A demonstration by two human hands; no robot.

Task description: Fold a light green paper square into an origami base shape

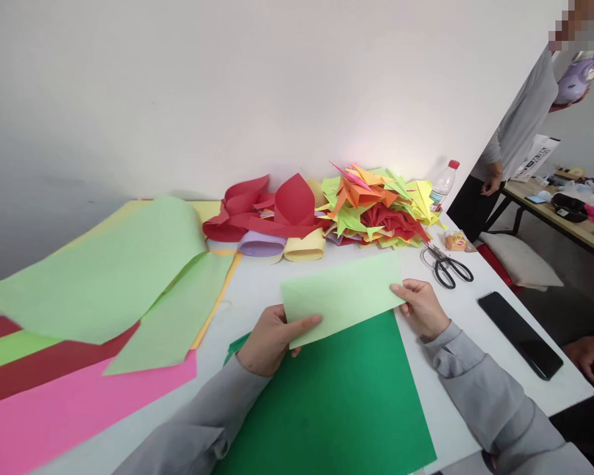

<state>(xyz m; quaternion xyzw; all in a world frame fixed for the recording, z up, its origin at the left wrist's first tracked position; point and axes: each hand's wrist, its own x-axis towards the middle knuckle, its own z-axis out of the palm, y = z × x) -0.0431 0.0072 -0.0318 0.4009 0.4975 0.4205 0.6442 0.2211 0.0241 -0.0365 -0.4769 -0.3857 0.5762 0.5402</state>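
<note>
A folded light green sheet of paper [344, 297] is held between my two hands just above the white table [257, 284]. My left hand [272, 338] pinches its lower left corner, thumb on top. The sheet's right edge is gripped by my right hand [422, 307], fingers curled. Under the sheet and my forearms lies a dark green sheet [336, 402].
Big light green [103, 277], pink [64, 415] and red sheets lie at the left. Rolled red, purple and yellow papers [272, 218] and a heap of folded paper shapes [376, 204] sit at the back. Scissors [445, 267], a bottle [443, 185] and a black phone [519, 333] are right. A person stands far right.
</note>
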